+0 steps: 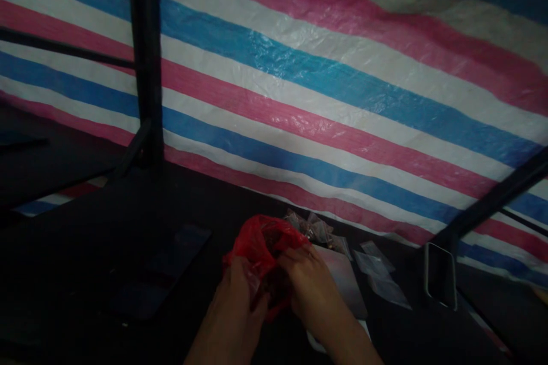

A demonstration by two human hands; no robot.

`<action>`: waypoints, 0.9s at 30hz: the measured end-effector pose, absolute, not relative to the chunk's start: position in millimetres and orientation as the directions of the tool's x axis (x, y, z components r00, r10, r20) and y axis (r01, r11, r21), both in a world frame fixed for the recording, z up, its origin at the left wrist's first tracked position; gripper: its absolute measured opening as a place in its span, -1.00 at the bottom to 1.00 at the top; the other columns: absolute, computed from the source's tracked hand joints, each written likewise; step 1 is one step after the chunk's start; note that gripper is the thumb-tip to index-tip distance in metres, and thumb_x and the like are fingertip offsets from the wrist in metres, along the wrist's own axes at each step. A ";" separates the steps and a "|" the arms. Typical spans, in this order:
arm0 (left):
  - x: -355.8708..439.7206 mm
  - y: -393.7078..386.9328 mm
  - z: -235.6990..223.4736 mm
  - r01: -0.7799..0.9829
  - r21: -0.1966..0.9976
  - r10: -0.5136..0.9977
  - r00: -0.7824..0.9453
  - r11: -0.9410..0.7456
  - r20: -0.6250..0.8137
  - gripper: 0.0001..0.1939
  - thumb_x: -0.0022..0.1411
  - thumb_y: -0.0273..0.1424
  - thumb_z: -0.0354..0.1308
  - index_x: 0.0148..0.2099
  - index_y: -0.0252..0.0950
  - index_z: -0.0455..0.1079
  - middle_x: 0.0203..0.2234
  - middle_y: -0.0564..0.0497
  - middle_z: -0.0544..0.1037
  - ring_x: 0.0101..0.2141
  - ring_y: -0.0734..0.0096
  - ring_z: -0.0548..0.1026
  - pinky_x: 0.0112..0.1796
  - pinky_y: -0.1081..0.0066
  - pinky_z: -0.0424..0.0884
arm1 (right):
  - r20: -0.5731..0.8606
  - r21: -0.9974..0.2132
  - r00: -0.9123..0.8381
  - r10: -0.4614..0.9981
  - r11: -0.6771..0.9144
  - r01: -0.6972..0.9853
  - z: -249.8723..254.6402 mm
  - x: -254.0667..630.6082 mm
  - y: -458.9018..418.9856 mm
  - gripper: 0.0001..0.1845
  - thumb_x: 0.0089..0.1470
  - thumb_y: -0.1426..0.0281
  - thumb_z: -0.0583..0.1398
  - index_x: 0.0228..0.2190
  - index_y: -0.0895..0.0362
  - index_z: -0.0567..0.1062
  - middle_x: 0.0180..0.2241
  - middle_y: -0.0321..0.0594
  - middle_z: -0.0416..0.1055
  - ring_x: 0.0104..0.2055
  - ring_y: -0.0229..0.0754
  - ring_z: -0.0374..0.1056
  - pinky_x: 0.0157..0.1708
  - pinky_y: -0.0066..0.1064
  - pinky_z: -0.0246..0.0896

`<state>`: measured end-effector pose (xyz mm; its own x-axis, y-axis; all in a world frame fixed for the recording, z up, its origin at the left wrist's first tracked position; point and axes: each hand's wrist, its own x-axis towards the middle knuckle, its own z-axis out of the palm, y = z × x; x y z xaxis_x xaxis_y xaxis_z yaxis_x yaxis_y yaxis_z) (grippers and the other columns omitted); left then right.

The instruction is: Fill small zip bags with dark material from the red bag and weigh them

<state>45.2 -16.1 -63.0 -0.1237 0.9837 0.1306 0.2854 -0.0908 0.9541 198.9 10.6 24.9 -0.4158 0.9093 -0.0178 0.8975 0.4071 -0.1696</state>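
Fingers on the left hand (pixel 233 302) pinch the near left side of one red plastic bag (pixel 257 236), thumb up by the rim. Right hand (pixel 308 279): fingers bent over the right side of the bag's mouth, tips hidden, so can't tell if they pinch anything. Two hands, one bag, which sits mid-counter (pixel 197 197), open at the top and crumpled. Contents: something dark brown, too dim to identify.

Counts around it: about three small filled bags (pixel 319 228), clear plastic, bunched and overlapping behind the red bag and to its right; brownish bits inside, exact number hard to split. One flat silver plate (pixel 342 279) with a white edge below it, just beside the right hand and partly covered by it. About three clear bags (pixel 379 271) lying flat and overlapping, right of the plate. One phone (pixel 440 276), dark face with a light rim, farther right near a slanted black bar (pixel 483 205). Left of the red bag, one dark flat slab (pixel 160 274), details lost in shadow. One striped sheet (pixel 299 80) behind the counter: pink, white, blue. One upright black post (pixel 148 57) at left.
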 end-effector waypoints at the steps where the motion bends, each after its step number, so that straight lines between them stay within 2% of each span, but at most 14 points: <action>1: 48.2 -15.3 -63.0 0.242 0.965 0.987 -0.096 -0.101 0.127 -0.75 0.15 -0.25 0.11 -0.10 -0.15 0.29 -0.20 -0.12 0.59 -0.21 0.03 0.61 -0.16 0.12 0.52 | -0.023 -0.179 -0.428 0.904 0.417 0.891 23.3 199.9 9.8 -0.49 0.13 0.68 0.10 0.01 0.18 0.65 0.10 -0.07 0.61 0.21 -0.01 0.44 0.40 -0.22 -0.04; 4: 53.4 -9.7 -54.7 0.150 0.984 0.992 -0.072 -0.092 0.104 -0.75 0.12 -0.30 0.06 -0.11 -0.15 0.26 -0.22 -0.09 0.56 -0.21 0.10 0.60 -0.15 0.15 0.53 | -0.024 -0.199 -0.436 0.899 0.423 0.884 18.5 202.0 6.2 -0.50 0.08 0.68 0.11 -0.05 0.14 0.66 0.03 -0.12 0.63 0.12 -0.03 0.47 0.27 -0.26 0.12; 6: 52.3 -6.0 -45.5 0.090 0.993 0.994 -0.069 -0.076 0.082 -0.69 0.04 -0.32 0.07 -0.11 -0.16 0.26 -0.23 -0.07 0.56 -0.18 0.10 0.59 -0.12 0.15 0.54 | 0.004 -0.241 -0.425 0.905 0.414 0.878 15.6 202.8 3.3 -0.49 0.05 0.68 0.13 -0.06 0.08 0.66 0.00 -0.19 0.64 0.09 -0.06 0.47 0.19 -0.29 0.16; 9: 46.0 -3.1 -34.7 0.003 0.999 0.998 -0.050 -0.045 0.045 -0.60 -0.10 -0.36 0.09 -0.12 -0.18 0.29 -0.23 -0.06 0.57 -0.14 0.10 0.61 -0.07 0.14 0.56 | 0.074 -0.424 -0.355 0.932 0.352 0.834 10.4 202.3 -0.7 -0.52 0.02 0.68 0.18 -0.13 0.02 0.67 -0.06 -0.30 0.66 0.05 -0.13 0.48 0.14 -0.36 0.17; 11: 40.9 -2.6 -32.1 -0.041 0.999 0.999 -0.037 -0.028 0.026 -0.56 -0.14 -0.39 0.10 -0.10 -0.19 0.32 -0.22 -0.04 0.59 -0.11 0.11 0.62 -0.02 0.14 0.56 | 0.094 -0.528 -0.267 0.959 0.276 0.803 5.8 200.0 -2.7 -0.55 0.01 0.69 0.22 -0.17 0.02 0.68 -0.09 -0.31 0.68 0.04 -0.12 0.49 0.12 -0.37 0.19; 15: 32.0 -2.2 -34.3 -0.116 0.993 1.000 0.005 -0.022 0.023 -0.59 -0.06 -0.42 0.16 -0.07 -0.20 0.38 -0.18 0.00 0.63 -0.07 0.13 0.63 0.03 0.15 0.55 | 0.121 -0.561 -0.117 0.986 0.165 0.811 -2.5 191.0 -4.4 -0.57 0.06 0.68 0.25 -0.09 0.07 0.68 -0.02 -0.20 0.67 0.12 -0.02 0.46 0.18 -0.28 0.20; 19: 25.7 0.1 -38.2 -0.148 0.989 0.999 0.040 -0.010 0.016 -0.67 0.08 -0.37 0.24 -0.06 -0.21 0.39 -0.19 -0.01 0.63 -0.10 0.14 0.63 0.00 0.15 0.58 | 0.164 -0.588 -0.059 0.985 0.146 0.796 -4.9 184.6 -1.7 -0.57 0.07 0.66 0.28 -0.05 0.10 0.69 0.01 -0.14 0.65 0.18 0.04 0.42 0.26 -0.20 0.19; 24: 23.2 2.1 -35.8 -0.065 0.997 0.999 -0.016 -0.030 0.029 -0.61 0.21 -0.16 0.28 0.03 -0.19 0.37 -0.13 -0.02 0.63 -0.07 0.13 0.63 -0.01 0.16 0.58 | 0.228 -0.717 0.036 0.973 0.142 0.683 0.2 197.4 2.9 -0.58 0.08 0.62 0.27 -0.05 0.06 0.68 0.02 -0.13 0.65 0.18 0.08 0.46 0.28 -0.05 0.24; 27: 25.8 3.1 -31.2 0.005 0.998 0.996 -0.061 -0.068 0.069 -0.61 0.21 -0.07 0.22 -0.03 -0.20 0.43 -0.18 -0.04 0.63 -0.10 0.11 0.63 -0.04 0.17 0.58 | 0.257 -0.804 0.032 0.966 0.195 0.562 10.7 209.7 2.9 -0.63 0.14 0.53 0.24 -0.04 0.06 0.64 0.02 -0.12 0.66 0.13 0.04 0.53 0.25 -0.06 0.32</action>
